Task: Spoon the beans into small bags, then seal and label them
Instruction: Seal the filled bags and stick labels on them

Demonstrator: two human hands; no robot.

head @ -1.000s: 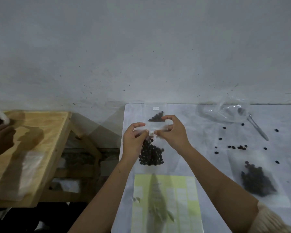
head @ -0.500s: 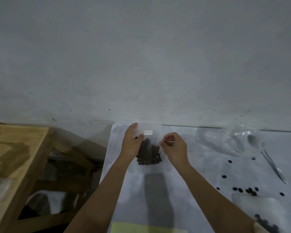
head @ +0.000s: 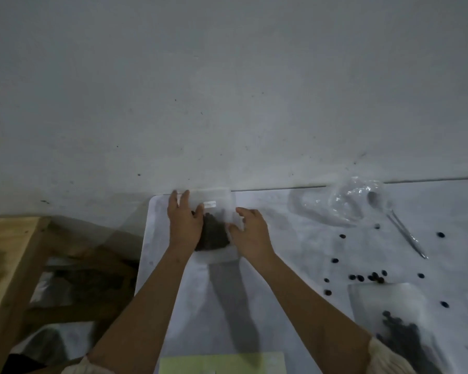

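Now, bean bag (head: 216,233): labelled, lying flat at the white table's (head: 281,265) far left corner, by the wall.
Left hand (head: 185,225): flat, fingers straight, pressing the bag's left side.
Right hand (head: 250,236): relaxed on its right edge, gripping nothing.
Seal risk: I'd guess pressing could pop it, adding to the loose beans (head: 362,277).
Edge risk: a shove could slide it off.

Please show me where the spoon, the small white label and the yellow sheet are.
spoon (head: 405,234): head view, on the middle of its handle.
white label (head: 210,204): head view, on the centre of the label.
yellow sheet (head: 222,363): head view, on its upper part, which shows at the picture's bottom edge.
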